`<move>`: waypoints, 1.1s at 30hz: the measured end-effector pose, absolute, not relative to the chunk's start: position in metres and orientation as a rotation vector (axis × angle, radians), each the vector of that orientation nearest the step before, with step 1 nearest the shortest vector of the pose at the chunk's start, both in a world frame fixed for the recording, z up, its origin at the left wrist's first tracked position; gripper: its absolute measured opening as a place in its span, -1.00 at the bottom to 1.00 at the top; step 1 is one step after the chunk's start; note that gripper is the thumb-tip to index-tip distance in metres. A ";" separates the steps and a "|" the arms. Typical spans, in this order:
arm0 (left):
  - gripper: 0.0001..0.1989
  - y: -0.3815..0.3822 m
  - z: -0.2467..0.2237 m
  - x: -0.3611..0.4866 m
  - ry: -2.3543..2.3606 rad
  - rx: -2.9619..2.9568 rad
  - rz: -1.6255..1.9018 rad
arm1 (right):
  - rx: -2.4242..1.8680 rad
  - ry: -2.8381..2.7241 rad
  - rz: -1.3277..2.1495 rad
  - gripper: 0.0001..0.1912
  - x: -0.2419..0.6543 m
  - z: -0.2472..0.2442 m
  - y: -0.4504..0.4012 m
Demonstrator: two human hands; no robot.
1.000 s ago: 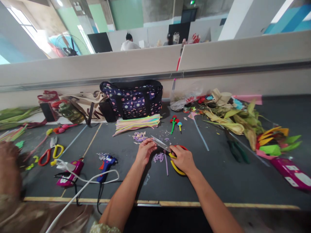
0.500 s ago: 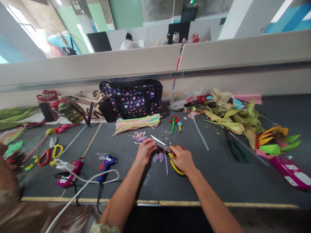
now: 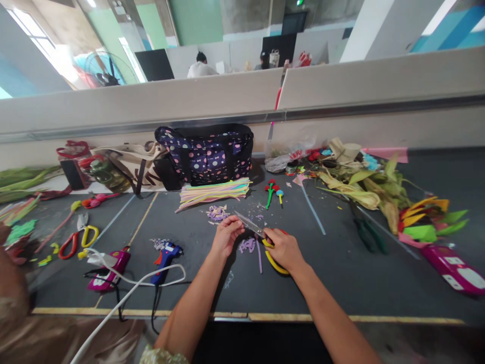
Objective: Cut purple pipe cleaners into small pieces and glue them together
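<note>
My right hand (image 3: 286, 248) is closed round scissors (image 3: 248, 223) with yellow and red handles, their blades pointing up and left. At the blade tips, my left hand (image 3: 226, 233) has its thumb and fingers pinched together; whatever is between them is too small to make out. Just below the blades lie short purple pieces (image 3: 247, 245) and a longer purple fuzzy strip (image 3: 259, 257). Beyond my left hand is a pile of purple and pale clippings (image 3: 217, 213). Farther back lies a bundle of pastel pipe cleaners (image 3: 214, 194).
A patterned bag (image 3: 212, 156) stands behind the bundle. Small red flowers on a green stem (image 3: 270, 194) lie right of it. On the left are a blue glue gun (image 3: 164, 260), a cable and other scissors (image 3: 79, 235). Green-handled pliers (image 3: 369, 235) and corn husks (image 3: 352, 189) lie right.
The scissor blades have gone from bright to dull grey, as if slightly turned. Both hands stay almost where they were.
</note>
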State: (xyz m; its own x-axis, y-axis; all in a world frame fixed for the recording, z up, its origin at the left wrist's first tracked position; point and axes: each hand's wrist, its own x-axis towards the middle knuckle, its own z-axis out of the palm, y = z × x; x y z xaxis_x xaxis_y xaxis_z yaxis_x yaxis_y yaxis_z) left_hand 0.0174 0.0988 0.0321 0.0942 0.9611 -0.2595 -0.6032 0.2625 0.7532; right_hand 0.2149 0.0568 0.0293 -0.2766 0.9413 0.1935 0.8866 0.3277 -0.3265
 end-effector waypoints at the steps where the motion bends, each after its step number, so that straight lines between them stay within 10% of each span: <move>1: -0.75 0.099 0.033 0.018 0.836 0.532 1.244 | -1.625 -2.252 0.227 -0.84 0.215 0.029 0.057; 33: -0.82 0.117 0.030 -0.026 1.414 0.981 1.576 | -1.976 -2.118 0.007 -0.74 0.239 0.028 0.066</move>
State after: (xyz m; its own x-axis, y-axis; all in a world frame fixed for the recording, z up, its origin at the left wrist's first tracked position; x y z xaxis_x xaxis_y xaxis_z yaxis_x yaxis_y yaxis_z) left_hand -0.0261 0.1174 0.0299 -0.3926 0.9188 0.0418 -0.0575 -0.0699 0.9959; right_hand 0.2387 0.0664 0.0276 -0.0531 0.9833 0.1740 0.9821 0.0830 -0.1690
